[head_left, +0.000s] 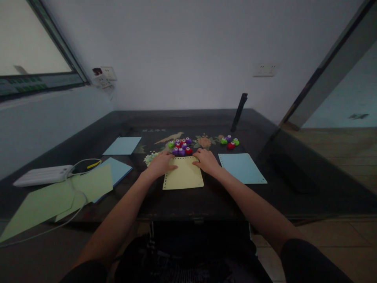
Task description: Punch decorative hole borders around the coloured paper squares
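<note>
A pale yellow sheet of paper [184, 175] with punched holes along its top and left edges lies on the dark table in front of me. My left hand [160, 164] holds its upper left corner, the thumb resting on top of the paper. At the upper right corner, my right hand [207, 161] has its fingers on the edge. Whatever the fingertips do under the paper is hidden. Just beyond the sheet sits a cluster of small purple, red and green capsules [180, 151] with white, eye-like tops. A light blue sheet [242, 168] lies right of my right hand.
More capsules [231, 145] sit at the back right, near an upright black stick-like object [239, 112]. Another blue sheet [123, 145] lies back left. Yellow-green sheets [53, 200], a white power bank [44, 175] and a cable [78, 188] occupy the left. A dark flat object [293, 173] lies right.
</note>
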The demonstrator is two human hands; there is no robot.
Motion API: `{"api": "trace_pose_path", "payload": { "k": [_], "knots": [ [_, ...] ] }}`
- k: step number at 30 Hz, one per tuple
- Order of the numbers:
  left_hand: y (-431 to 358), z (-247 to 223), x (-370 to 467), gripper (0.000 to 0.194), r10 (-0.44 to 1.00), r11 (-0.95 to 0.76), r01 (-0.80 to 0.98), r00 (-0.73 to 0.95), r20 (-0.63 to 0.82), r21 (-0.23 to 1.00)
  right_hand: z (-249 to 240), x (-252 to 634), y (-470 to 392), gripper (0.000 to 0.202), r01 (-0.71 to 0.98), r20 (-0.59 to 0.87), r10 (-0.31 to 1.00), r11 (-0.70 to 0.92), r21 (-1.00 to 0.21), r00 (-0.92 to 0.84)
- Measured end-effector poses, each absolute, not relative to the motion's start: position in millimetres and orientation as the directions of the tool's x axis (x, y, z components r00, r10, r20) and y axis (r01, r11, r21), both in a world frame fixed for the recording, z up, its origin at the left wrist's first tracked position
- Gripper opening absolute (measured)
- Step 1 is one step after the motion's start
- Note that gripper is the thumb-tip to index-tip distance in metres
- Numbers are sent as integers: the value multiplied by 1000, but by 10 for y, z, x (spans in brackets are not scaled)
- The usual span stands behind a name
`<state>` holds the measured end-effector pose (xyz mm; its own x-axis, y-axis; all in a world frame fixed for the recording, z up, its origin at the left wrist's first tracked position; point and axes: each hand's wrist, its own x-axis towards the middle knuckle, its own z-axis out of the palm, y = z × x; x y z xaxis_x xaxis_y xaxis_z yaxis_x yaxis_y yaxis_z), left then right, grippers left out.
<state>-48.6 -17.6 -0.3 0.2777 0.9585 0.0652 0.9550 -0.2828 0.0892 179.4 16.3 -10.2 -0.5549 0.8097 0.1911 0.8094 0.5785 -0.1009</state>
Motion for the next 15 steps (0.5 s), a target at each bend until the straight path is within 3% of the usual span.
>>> {"api": "trace_pose_path", "payload": {
  "k": [6,15],
  "knots": [
    [-207,41,-457,50,968,-244,967,237,86,80,-96,1785,183,20,797,305,805,574,-186,-509],
    [-200,40,-438,45,944,-307,942,284,168,138,-169,1818,306,10,686,340,865,501,-528,-369]
  ]
}}
